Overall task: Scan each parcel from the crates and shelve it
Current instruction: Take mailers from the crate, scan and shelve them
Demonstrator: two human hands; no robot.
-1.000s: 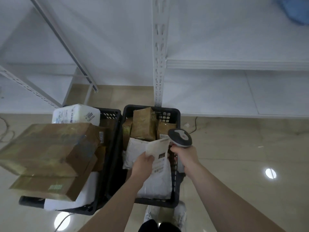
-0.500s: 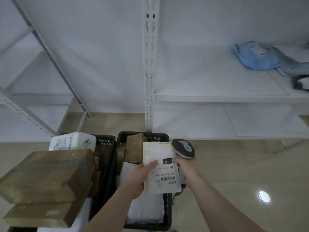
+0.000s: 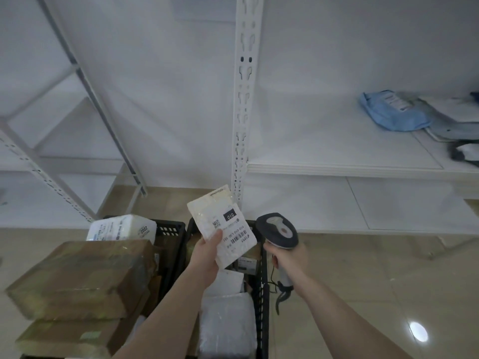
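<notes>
My left hand [image 3: 206,252] holds a flat white parcel [image 3: 220,224] by its lower edge, tilted, with its label and barcode facing up. It hangs above the right black crate [image 3: 264,275]. My right hand [image 3: 287,260] grips a grey handheld scanner [image 3: 278,230] just right of the parcel, its head level with the label. Below lie white bags [image 3: 226,322] in that crate. The left black crate [image 3: 171,229] carries brown cardboard boxes [image 3: 83,278] and a white wrapped package [image 3: 121,228].
White metal shelving stands ahead, with an upright post [image 3: 243,99] in the middle. The right shelf board [image 3: 324,141] holds a blue bag [image 3: 391,112] and grey and white mailers [image 3: 456,125] at its far right. A beige tiled floor [image 3: 388,268] lies to the right.
My left hand has lifted the white parcel out of the right crate and turned its label upward. The view has tilted up toward the shelves, and the scanner stays beside the parcel.
</notes>
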